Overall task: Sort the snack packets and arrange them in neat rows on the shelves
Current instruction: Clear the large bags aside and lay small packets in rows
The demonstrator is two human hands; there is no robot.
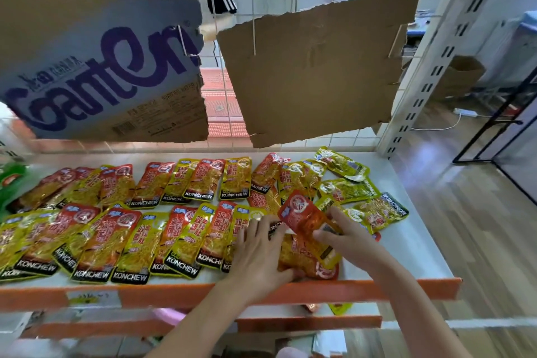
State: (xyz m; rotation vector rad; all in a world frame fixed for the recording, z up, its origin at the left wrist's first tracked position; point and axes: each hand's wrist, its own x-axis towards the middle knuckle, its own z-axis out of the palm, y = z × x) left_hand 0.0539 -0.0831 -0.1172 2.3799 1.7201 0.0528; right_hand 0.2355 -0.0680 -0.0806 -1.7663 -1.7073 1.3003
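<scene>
Two overlapping rows of red and yellow KONCHEW snack packets point(139, 229) lie on the white shelf point(418, 247). A loose heap of yellow-green packets point(345, 189) sits at the shelf's right rear. My left hand point(258, 253) lies flat with spread fingers on the packets at the right end of the front row. My right hand point(345, 235) pinches a red packet point(305, 218), tilted and lifted above another red packet point(308, 264) near the shelf's front edge.
An orange lip point(174, 296) edges the shelf front, with a yellow label on it. Torn cardboard sheets point(313, 67) hang on the wire back grid. A slotted white upright point(430, 67) stands at the right. A lower shelf point(319, 320) holds stray packets. Wooden floor lies to the right.
</scene>
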